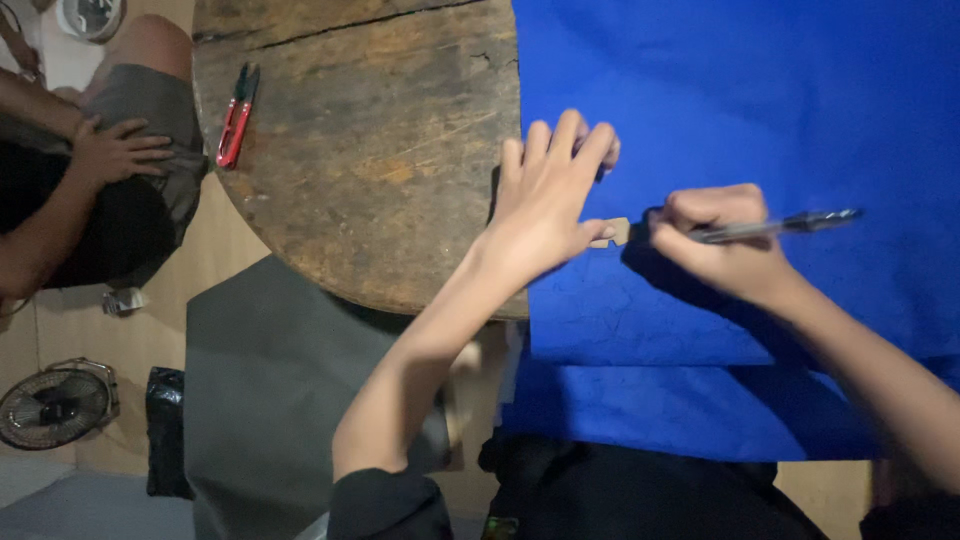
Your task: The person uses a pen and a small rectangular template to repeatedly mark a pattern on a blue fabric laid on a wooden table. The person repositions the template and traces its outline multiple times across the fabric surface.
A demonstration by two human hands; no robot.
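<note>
A large blue sheet (pixel 740 90) covers the right part of a round wooden table (pixel 370 150) and hangs over its near edge. My left hand (pixel 548 195) lies flat on the sheet's left edge, fingers spread, pressing down a small tan cardboard piece (pixel 610 233) that peeks out beside my thumb. My right hand (pixel 715 240) grips a dark pen (pixel 775 228) with its tip at the cardboard piece, the barrel pointing right.
Red thread snips (pixel 236 115) lie on the table's left side. Another person sits at far left, a hand (pixel 120 150) resting on a knee. A small fan (pixel 55 402) and a dark bag (pixel 165 430) stand on the floor. A grey sheet (pixel 270 390) lies below the table.
</note>
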